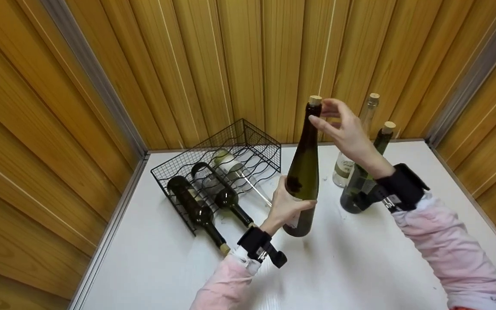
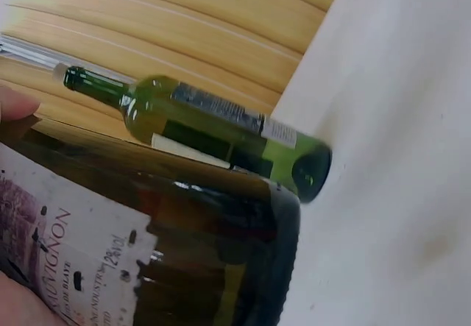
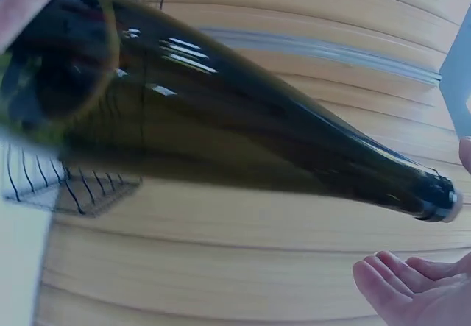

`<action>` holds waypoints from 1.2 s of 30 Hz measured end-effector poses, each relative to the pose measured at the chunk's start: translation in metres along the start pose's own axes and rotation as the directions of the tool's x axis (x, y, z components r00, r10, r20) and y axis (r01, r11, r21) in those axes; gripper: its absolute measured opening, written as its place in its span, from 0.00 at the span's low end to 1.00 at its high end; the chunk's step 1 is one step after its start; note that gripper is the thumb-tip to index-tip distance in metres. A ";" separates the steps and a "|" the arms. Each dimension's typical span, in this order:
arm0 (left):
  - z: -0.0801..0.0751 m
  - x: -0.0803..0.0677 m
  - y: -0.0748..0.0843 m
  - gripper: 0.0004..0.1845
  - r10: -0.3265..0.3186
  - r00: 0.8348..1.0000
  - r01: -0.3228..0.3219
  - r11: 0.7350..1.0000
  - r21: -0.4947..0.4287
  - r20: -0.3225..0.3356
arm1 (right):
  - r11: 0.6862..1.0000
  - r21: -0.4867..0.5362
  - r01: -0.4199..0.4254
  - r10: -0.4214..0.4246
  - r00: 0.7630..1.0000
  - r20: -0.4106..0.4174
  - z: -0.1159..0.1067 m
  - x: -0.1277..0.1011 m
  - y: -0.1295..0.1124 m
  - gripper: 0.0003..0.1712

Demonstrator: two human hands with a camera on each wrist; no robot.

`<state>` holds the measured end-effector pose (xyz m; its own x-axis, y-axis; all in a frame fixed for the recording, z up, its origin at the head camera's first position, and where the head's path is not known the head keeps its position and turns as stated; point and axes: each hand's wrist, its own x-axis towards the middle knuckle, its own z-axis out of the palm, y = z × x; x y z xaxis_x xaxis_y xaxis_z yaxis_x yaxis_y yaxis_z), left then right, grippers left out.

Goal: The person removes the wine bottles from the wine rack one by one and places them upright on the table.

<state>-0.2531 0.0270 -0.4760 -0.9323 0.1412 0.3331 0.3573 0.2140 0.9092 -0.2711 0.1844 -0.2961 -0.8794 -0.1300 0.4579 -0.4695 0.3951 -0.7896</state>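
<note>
My left hand [image 1: 289,202] grips the lower body of a tall dark green wine bottle [image 1: 305,163] that stands nearly upright, its base about on the white table [image 1: 338,267]. The left wrist view fills with its labelled body [image 2: 184,223], and the right wrist view shows its long shoulder and neck [image 3: 184,112]. Around the corked neck my right hand [image 1: 323,114] hovers with relaxed fingers [image 3: 405,285], a gap showing between them and the glass.
A black wire rack [image 1: 248,142] at the back left holds three bottles lying down. Behind my right wrist stand a green corked bottle [image 1: 360,185] and a clear one [image 1: 345,165]. Wooden panel walls close in the table on three sides.
</note>
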 end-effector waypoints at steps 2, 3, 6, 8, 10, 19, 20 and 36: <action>0.003 -0.004 0.001 0.36 -0.022 1.000 0.022 0.999 -0.024 -0.001 | 1.000 0.016 -0.007 0.007 1.000 0.016 0.007 -0.003 0.004 0.33; 0.004 -0.006 0.002 0.36 -0.031 1.000 0.031 0.999 -0.040 -0.001 | 1.000 0.029 -0.010 0.009 1.000 0.023 0.010 -0.004 0.006 0.33; 0.008 -0.010 0.005 0.35 -0.044 0.999 0.044 0.997 -0.056 0.000 | 0.998 0.055 -0.026 0.025 0.999 0.031 0.018 -0.006 0.009 0.33; 0.009 -0.012 0.005 0.35 -0.048 0.999 0.048 0.997 -0.061 0.006 | 0.996 0.065 -0.053 0.051 0.998 0.034 0.022 -0.008 0.010 0.33; 0.010 -0.014 0.005 0.36 -0.050 0.999 0.051 0.997 -0.054 0.010 | 0.993 0.077 -0.090 0.087 0.995 0.045 0.026 -0.009 0.010 0.34; 0.014 -0.021 0.001 0.37 -0.083 0.997 0.083 0.995 -0.057 0.009 | 0.987 0.112 -0.119 0.112 0.992 0.065 0.046 -0.011 0.016 0.22; 0.015 -0.021 0.000 0.37 -0.087 0.996 0.088 0.995 -0.053 0.003 | 0.983 0.135 -0.122 0.114 0.992 0.060 0.047 -0.011 0.017 0.21; 0.022 -0.025 -0.005 0.37 -0.112 0.994 0.112 0.993 -0.034 -0.017 | 0.934 0.354 -0.044 0.073 0.995 -0.067 0.057 -0.013 0.030 0.05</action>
<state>-0.2308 0.0440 -0.4945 -0.9673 0.1001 0.2330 0.2488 0.1954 0.9487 -0.2784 0.1457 -0.3489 -0.9040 -0.0395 0.4257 -0.4273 0.0525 -0.9026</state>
